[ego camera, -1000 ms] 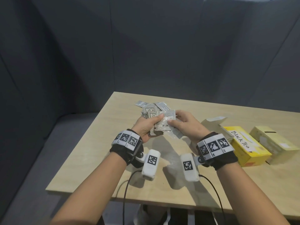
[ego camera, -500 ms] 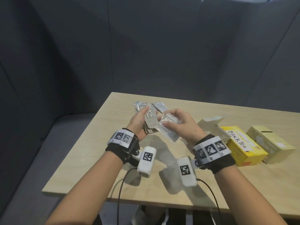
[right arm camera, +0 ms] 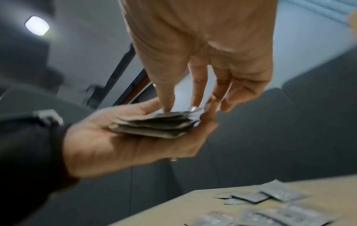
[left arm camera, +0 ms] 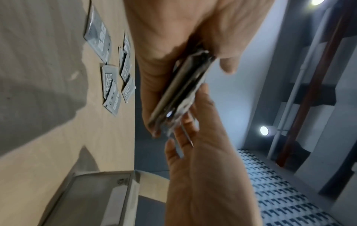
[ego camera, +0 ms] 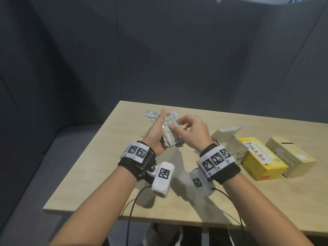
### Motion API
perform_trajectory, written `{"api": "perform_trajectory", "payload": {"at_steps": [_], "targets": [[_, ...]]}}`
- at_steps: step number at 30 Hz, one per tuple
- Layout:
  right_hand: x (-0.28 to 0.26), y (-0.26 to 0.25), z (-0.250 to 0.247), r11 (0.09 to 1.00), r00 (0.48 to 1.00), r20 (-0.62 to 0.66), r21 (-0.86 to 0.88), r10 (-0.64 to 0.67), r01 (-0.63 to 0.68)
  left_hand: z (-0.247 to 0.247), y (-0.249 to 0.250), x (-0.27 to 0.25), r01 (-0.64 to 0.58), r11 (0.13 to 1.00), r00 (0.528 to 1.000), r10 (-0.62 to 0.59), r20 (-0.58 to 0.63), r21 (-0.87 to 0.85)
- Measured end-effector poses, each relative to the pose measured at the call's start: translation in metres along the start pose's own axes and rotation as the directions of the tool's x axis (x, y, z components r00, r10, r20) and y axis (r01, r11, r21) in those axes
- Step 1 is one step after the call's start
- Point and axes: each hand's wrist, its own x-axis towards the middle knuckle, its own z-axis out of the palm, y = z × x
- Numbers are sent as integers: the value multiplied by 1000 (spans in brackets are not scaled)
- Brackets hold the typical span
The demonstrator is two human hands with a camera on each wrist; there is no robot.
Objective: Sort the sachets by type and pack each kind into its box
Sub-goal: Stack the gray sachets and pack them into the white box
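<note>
Stack [ego camera: 170,132]: now flat in left hand [ego camera: 156,134], cradled; right hand [ego camera: 190,132] has released its sachet, apparently fingertips pressing top. Boxes [ego camera: 260,158] unfilled.

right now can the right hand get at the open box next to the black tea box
Probably yes. The right hand only touches the sachet stack that the left hand holds, and the open box lies close on its right with bare table between.

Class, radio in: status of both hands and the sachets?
Left hand holds stack of silver foil sachets. Right hand touches its top. Loose sachets on table. Nothing blocking.
</note>
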Motion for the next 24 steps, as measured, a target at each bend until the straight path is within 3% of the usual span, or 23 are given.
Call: {"api": "perform_trajectory", "payload": {"at_steps": [2, 4, 7, 9, 11, 17, 22, 24], "targets": [[0, 2, 0, 987, 999, 4, -155, -42, 43, -2, 4, -3, 6, 1000, 999, -7, -46, -9], [2, 3, -8, 985, 982, 117, -80, -146, 156, -7, 5, -4, 3, 1000, 996, -4, -91, -10], [3, 2, -16, 955, 850, 452, 12, -270, 297, -6, 6, -7, 38, 999, 997, -37, -71, 12], [6, 1, -13, 916, 800, 530, -97, -283, 389, -1, 6, -11, 58, 993, 998, -58, -6, 107], [8, 3, -8, 909, 822, 475, -97, -315, 405, 4, 4, -14, 63, 985, 996, -73, 59, 158], [11, 11, -16, 929, 868, 337, 194, -365, 315, 4, 11, -25, 59, 963, 983, -103, 155, 263], [4, 14, -16, 942, 852, 406, 195, -330, 273, 12, 10, -27, 31, 964, 995, -56, 88, 264], [1, 15, -11, 948, 869, 380, 162, -316, 274, 12, 8, -24, 38, 956, 998, -52, 39, 291]]}}
